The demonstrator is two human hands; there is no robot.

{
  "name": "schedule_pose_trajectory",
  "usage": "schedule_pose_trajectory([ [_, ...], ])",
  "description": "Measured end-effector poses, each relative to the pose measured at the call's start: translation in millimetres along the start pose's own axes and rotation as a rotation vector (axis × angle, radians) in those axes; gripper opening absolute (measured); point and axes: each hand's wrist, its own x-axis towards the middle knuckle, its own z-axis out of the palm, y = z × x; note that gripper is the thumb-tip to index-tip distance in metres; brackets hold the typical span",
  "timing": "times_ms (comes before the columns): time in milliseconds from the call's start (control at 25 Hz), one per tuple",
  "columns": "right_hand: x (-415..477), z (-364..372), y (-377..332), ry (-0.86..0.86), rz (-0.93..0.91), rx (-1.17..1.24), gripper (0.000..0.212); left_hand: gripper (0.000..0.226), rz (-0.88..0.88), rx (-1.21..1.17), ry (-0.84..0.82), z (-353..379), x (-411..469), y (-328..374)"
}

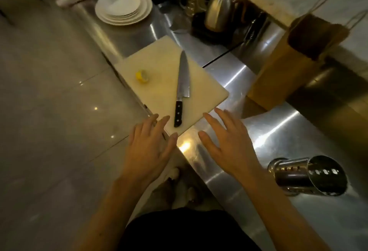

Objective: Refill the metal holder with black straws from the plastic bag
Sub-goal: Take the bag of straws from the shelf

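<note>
Currently your left hand (151, 148) and right hand (229, 147) hover empty, fingers spread. The perforated metal holder (292, 176) lies lower right, mouth toward the frame's right edge, nearest your right hand.

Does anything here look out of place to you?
The metal holder seems to lie on its side on the steel counter and looks empty, though the wide lens may exaggerate the tilt.

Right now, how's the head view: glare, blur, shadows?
Head view: dim, warm light; glare streaks on the steel counter; left hand and right hand slightly blurred; metal holder interior in shadow; clutter behind the plates is soft.
</note>
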Motion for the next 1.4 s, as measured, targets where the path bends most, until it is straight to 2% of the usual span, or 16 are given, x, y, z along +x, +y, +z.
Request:
schedule_pose_trajectory([
  [160, 8, 11, -28, -0.124, -0.162, -0.019, 0.062, 0.059, -0.133, 0.051, 0.078, -8, -42, -20],
  [360, 24, 39, -104, -0.211, -0.432, -0.031, 0.062, 0.062, -0.365, 0.047, 0.235, -31, -104, -71],
  [720, 6, 120, -326, -0.335, -0.94, -0.105, 0.06, 0.063, -0.805, 0.077, 0.507, -87, -245, -202],
  [920, -36, 174, -451, -0.368, -1.216, -0.094, 0.06, 0.061, -1.027, 0.114, 0.6, -110, -337, -270],
  [1040, -69, 205, -522, -0.469, -1.36, -0.069, 0.061, 0.063, -1.213, 0.088, 0.69, -119, -387, -297],
  [1280, -105, 264, -632, -0.572, -1.642, -0.014, 0.061, 0.066, -1.524, 0.008, 0.865, -139, -441, -344],
  [1400, -114, 295, -689, -0.636, -1.765, 0.022, 0.06, 0.066, -1.659, 0.011, 0.893, -149, -454, -370],
])
